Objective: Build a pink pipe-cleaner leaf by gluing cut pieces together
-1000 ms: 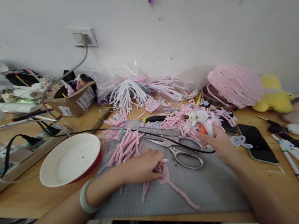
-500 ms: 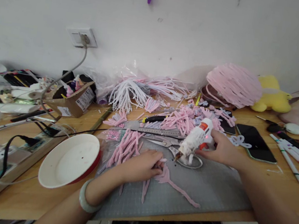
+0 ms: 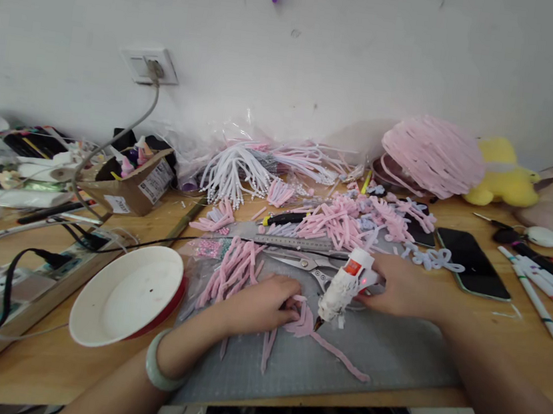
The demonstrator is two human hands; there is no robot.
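Observation:
My right hand (image 3: 395, 285) is wrapped round the handle of a white hot glue gun (image 3: 341, 292), its nozzle pointing down at a pink pipe-cleaner piece (image 3: 338, 359). The nozzle is at or just above the pink stem; contact is hard to make out. My left hand (image 3: 264, 306) pinches the other end of this pink piece against the grey cutting mat (image 3: 379, 354); its fingertips are partly hidden. Behind the glue gun lie scissors (image 3: 302, 262), partly covered. A bundle of pink pipe-cleaner pieces (image 3: 231, 272) rests beyond my left hand.
Left of the mat sits a white bowl (image 3: 127, 296) near a power strip (image 3: 73, 256). More pink pieces (image 3: 330, 220) and white stems (image 3: 235, 175) heap up at the back. A phone (image 3: 474, 265) and white sticks (image 3: 537, 299) lie at right. A black cord (image 3: 151, 242) crosses the mat.
My right hand has brought the glue gun down and slightly left, its nozzle now by the pink stem. My left hand stays in place on the piece.

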